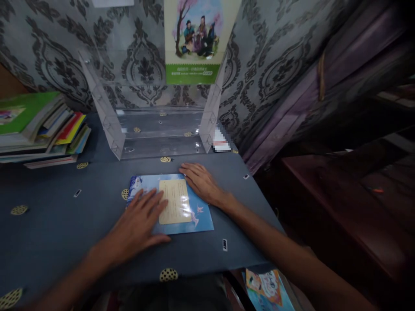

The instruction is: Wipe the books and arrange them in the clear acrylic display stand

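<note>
On our dark desk (58, 229) we rest our left hand (132, 226), fingers (152, 201) spread, and right hand (201, 182), fingers closer together, upon the flat blue booklet (175, 203), gripping nothing, so placing seems done and withdrawing remains.

- Glossy blue booklet (175, 203), pale yellow text panel (173, 201) on its upward-facing cover
- Closed, lying flat on the bench (194, 255)
- Longer sides running left to right

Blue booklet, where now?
Head view, left of centre: the blue booklet lies on the table before the clear stand, left hand over its left part, right hand at its far right corner.
</note>
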The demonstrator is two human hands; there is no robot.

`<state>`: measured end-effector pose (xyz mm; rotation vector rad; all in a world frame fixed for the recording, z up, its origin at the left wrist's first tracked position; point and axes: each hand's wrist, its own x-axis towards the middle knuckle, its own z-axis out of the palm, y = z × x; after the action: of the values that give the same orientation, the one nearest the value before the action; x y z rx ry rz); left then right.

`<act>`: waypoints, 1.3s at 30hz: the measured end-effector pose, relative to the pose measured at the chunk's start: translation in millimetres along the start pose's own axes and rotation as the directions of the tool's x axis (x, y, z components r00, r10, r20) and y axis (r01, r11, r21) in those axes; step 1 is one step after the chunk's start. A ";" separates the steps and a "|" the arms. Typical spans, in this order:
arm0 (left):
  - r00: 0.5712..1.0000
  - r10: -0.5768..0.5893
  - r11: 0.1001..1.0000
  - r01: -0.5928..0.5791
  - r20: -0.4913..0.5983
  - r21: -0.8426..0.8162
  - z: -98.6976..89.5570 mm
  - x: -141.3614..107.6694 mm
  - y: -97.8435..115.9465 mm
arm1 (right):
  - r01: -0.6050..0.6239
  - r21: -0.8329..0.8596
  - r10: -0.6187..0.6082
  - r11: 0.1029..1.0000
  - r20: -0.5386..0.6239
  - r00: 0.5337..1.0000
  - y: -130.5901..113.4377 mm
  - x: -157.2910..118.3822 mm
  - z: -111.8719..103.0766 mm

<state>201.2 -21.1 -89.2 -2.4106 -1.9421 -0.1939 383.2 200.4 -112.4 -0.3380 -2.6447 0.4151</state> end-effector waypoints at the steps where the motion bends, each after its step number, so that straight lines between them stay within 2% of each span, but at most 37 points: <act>1: 1.000 0.008 1.000 -0.008 0.020 0.025 4.2 -0.2 7.7 | 0.015 0.005 -0.015 1.000 -0.011 1.000 0.1 -0.6 0.0; 4: 0.998 0.014 0.995 -0.019 0.054 0.101 13.3 -0.7 18.9 | 0.040 0.023 -0.039 0.999 -0.029 0.999 1.3 -1.2 1.3; 7: 0.996 0.066 0.981 -0.076 0.061 0.181 16.4 -3.8 22.6 | 0.050 0.047 -0.049 0.998 -0.027 0.998 3.2 -0.7 4.4; 11: 0.977 0.194 0.931 -0.156 -0.085 0.331 10.3 -8.4 28.6 | 0.015 0.115 -0.012 0.993 -0.027 1.000 5.0 -2.2 7.0; 13: 0.957 0.242 0.922 -0.175 -0.162 0.345 1.4 -8.0 29.4 | -0.027 0.185 0.033 0.982 -0.031 0.999 4.1 -4.8 4.7; 15: 0.955 0.228 0.953 -0.178 -0.191 0.245 -10.5 -6.2 27.5 | -0.080 0.292 0.093 0.953 -0.029 0.995 1.5 -8.6 -0.5; 17: 0.971 0.139 0.990 -0.130 -0.194 0.055 -24.0 -4.7 23.9 | -0.154 0.431 0.177 0.889 -0.015 0.984 -2.4 -13.1 -7.0; 19: 0.981 -0.001 0.986 -0.031 -0.195 -0.164 -38.4 -4.4 19.5 | -0.245 0.580 0.282 0.777 0.027 0.959 -7.1 -17.5 -12.9; 21: 0.963 -0.160 0.931 0.075 -0.215 -0.357 -53.7 -4.8 14.5 | -0.331 0.720 0.383 0.610 0.098 0.919 -11.5 -20.3 -17.2; 23: 0.924 -0.304 0.851 0.152 -0.234 -0.503 -69.1 -5.2 9.3 | -0.351 0.847 0.454 0.398 0.150 0.878 -15.6 -20.3 -20.1; 25: 0.878 -0.422 0.758 0.206 -0.225 -0.619 -82.2 -5.5 4.8 | -0.262 0.946 0.494 0.190 0.139 0.858 -20.2 -16.9 -22.7; 27: 0.828 -0.534 0.623 0.250 -0.169 -0.741 -89.8 -5.4 2.3 | -0.137 0.988 0.501 0.065 0.086 0.861 -26.8 -11.0 -25.6; 29: 0.763 -0.643 0.408 0.272 -0.063 -0.872 -90.2 -4.2 2.4 | -0.089 0.994 0.459 0.056 0.053 0.887 -35.6 -4.6 -28.4; 32: 0.645 -0.749 -0.002 0.224 0.150 -0.975 -80.0 1.3 6.5 | -0.132 0.977 0.351 0.165 0.067 0.934 -50.3 2.9 -32.2; 34: 0.562 -0.790 -0.193 0.155 0.247 -0.969 -69.3 6.2 9.4 | -0.186 0.961 0.315 0.205 0.115 0.942 -57.8 5.7 -33.4; 36: 0.504 -0.808 -0.287 0.117 0.306 -0.951 -57.2 9.3 9.7 | -0.252 0.947 0.317 0.200 0.181 0.931 -61.5 6.8 -31.8; 37: 0.491 -0.805 -0.313 0.125 0.333 -0.941 -50.9 9.5 8.3 | -0.290 0.937 0.319 0.194 0.219 0.922 -61.9 6.9 -29.1; 39: 0.501 -0.778 -0.327 0.190 0.378 -0.926 -38.6 6.3 1.6 | -0.364 0.912 0.321 0.189 0.293 0.901 -60.1 6.3 -19.9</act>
<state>201.4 -19.6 -50.1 -0.5966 -2.7939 -2.7785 376.7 151.4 -72.5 -0.4847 -1.7531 2.0700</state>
